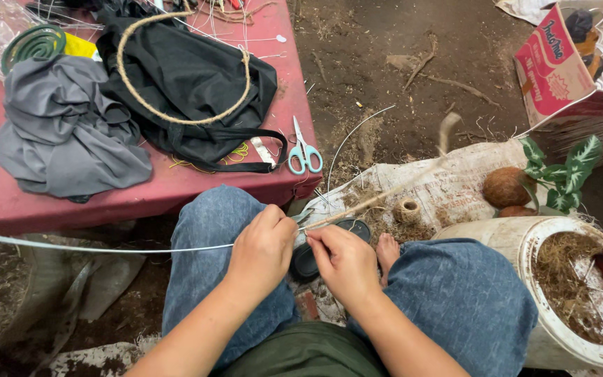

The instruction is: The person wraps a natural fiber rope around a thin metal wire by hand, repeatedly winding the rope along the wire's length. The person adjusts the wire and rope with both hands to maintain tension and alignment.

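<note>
A: White wire (106, 248) runs out from the left hand (263, 248), pinched there; the right hand (347, 262) grips twine (378, 199) just beside it.

B: Its long springy tail could whip loose if either pinch slackens.

The low wooden tabletop (8, 202) was dull red. On it lay a crumpled grey cloth (64, 132), a black fabric bag (190, 84) with a tan loop of coarse rope (176, 120) on top, and, at the near right corner, small scissors with light blue handles (305, 155). A dark green spiral coil (33, 43) sat by the far left edge over something yellow. The thin stiff wire (106, 249) pinched in both hands was pale grey-white. The trousers were faded blue denim. The round plastic bucket (525, 244) on the floor was off-white, holding brown fibre. The leafy plant (567, 171) was green with white veining.
</note>
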